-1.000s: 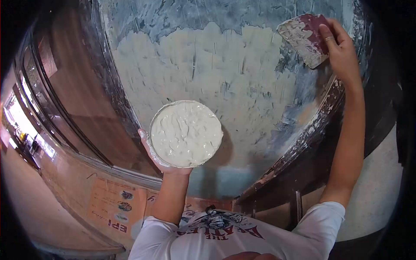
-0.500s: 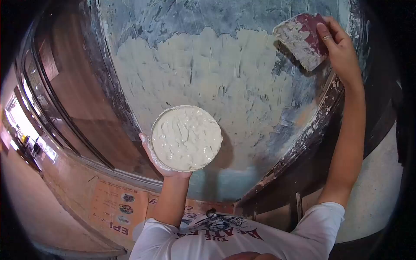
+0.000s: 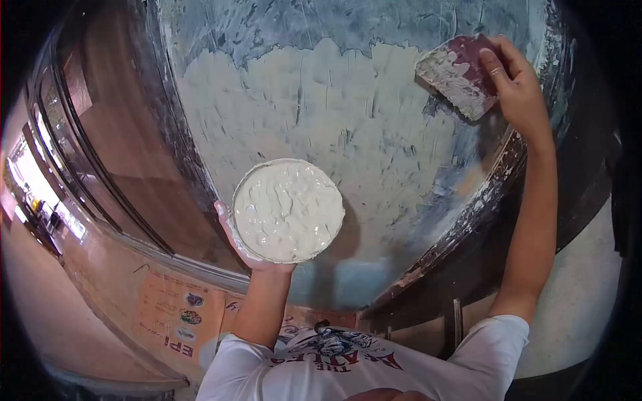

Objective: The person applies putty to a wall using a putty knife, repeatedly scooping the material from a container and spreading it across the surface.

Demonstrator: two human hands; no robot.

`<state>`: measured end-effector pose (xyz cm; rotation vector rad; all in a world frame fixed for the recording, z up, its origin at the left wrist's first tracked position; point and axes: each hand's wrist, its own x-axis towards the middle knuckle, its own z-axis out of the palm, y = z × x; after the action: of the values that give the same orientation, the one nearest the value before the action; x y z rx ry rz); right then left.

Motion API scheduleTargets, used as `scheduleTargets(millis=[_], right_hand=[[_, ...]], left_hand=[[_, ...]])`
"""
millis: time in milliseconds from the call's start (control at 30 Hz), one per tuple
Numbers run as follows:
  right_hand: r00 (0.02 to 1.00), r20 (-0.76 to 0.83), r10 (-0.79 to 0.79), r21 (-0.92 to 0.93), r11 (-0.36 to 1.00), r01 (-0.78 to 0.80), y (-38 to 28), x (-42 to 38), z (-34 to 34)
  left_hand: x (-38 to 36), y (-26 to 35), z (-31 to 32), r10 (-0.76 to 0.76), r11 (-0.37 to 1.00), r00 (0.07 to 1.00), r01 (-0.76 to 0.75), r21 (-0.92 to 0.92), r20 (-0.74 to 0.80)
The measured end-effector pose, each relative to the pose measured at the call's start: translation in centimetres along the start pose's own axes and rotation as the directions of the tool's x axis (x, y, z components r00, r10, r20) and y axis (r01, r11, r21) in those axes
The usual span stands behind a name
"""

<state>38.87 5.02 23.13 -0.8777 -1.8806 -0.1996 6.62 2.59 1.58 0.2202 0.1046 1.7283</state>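
Note:
My left hand [image 3: 235, 242] holds up a round container [image 3: 287, 210] full of white putty, gripping it from below and the left. My right hand [image 3: 516, 83] is raised to the upper right and grips a dark red scraper [image 3: 458, 75] smeared with white putty. The scraper's blade rests flat against the blue-grey surface [image 3: 348, 27], at the right edge of the wide cream-white putty patch [image 3: 321, 113] spread over it. The container hangs in front of the lower part of that patch.
A dark, paint-flecked frame [image 3: 481, 200] borders the surface on the right, and another dark frame [image 3: 160, 134] on the left beside brown panelling. An orange poster [image 3: 177, 314] hangs lower left. My white printed shirt [image 3: 354, 364] fills the bottom.
The scraper and my right hand have slid slightly left and down along the surface. The container has stayed almost in place, with a small wobble.

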Motion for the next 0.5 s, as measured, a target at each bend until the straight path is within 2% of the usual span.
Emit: scheduleTargets(millis=[33, 133, 200, 267, 300, 333, 400, 467, 500], right_hand=[[1.0, -0.02, -0.004, -0.122, 0.993, 0.002, 0.5, -0.1, 0.3], [0.996, -0.093, 0.004, -0.172, 0.985, -0.02, -0.1, -0.2, 0.7], [0.989, -0.142, -0.042, -0.147, 0.989, 0.021, 0.2, 0.0, 0.1], [0.984, -0.169, 0.053, 0.01, 0.999, -0.052, 0.1, 0.1, -0.5], [0.992, -0.123, 0.043, 0.02, 0.999, -0.041, -0.3, -0.1, -0.5], [0.992, -0.12, 0.045, 0.019, 0.999, -0.043, -0.2, -0.2, -0.4], [1.0, 0.01, -0.005, -0.073, 0.997, 0.006, 0.2, -0.4, -0.2], [0.999, -0.007, -0.037, -0.135, 0.99, 0.036, 0.0, -0.2, 0.2], [0.99, -0.131, -0.048, -0.19, 0.982, 0.022, 0.0, -0.2, 0.4]], left_hand=[[-0.2, 0.1, 0.1, -0.032, 0.999, 0.998, 0.033, -0.033, 0.053], [-0.6, 0.3, -0.1, -0.113, 0.985, 0.975, 0.135, -0.107, 0.189], [-0.3, 0.2, -0.1, -0.049, 0.998, 0.994, 0.052, -0.031, 0.095], [-0.4, 0.3, -0.2, -0.067, 0.996, 0.994, 0.072, -0.053, 0.088], [0.3, 0.4, -1.2, -0.104, 0.984, 0.948, 0.142, -0.106, 0.302], [0.7, 0.5, -1.9, -0.121, 0.965, 0.856, 0.221, -0.144, 0.503], [0.9, 0.5, -2.4, -0.111, 0.975, 0.888, 0.186, -0.126, 0.447], [0.8, 0.6, -2.4, -0.094, 0.981, 0.918, 0.152, -0.122, 0.386], [1.1, 0.6, -2.8, -0.072, 0.985, 0.913, 0.127, -0.113, 0.402]])
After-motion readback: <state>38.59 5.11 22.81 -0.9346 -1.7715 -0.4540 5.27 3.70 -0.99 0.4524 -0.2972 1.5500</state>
